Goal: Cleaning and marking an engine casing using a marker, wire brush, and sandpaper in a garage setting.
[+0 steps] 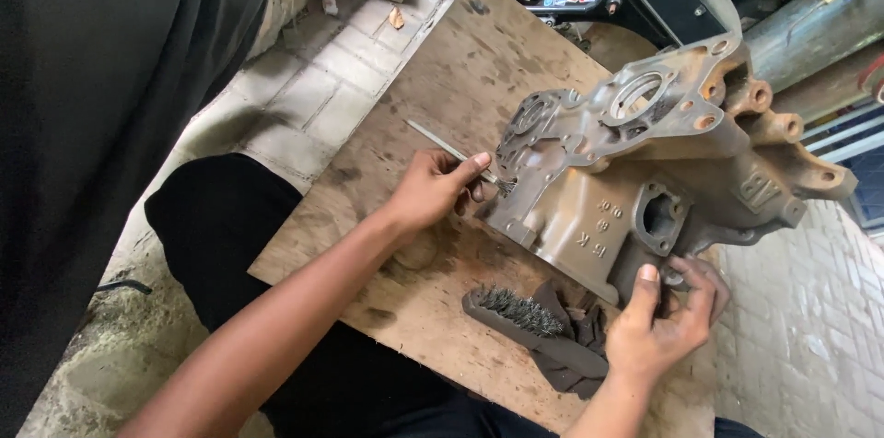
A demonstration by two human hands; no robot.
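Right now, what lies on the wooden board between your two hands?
In the head view, between left hand and right hand: the grey cast-metal housing's lower edge, then a wire brush on dark cloth.

Grey-brown metal casting (pixel 645 171), brown stained plywood board (pixel 442 88)

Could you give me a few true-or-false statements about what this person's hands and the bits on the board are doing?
1. The left hand holds a thin metal tool against the metal casting. True.
2. The right hand holds the wire brush. False: the brush lies on the wooden board, beside that hand, which grips the casting's near edge.
3. The casting rests on the wooden board. True.
4. The thin tool's tip touches the brush. False: it meets the casting's left edge, apart from the brush.
5. A dark rag lies under the brush. True.
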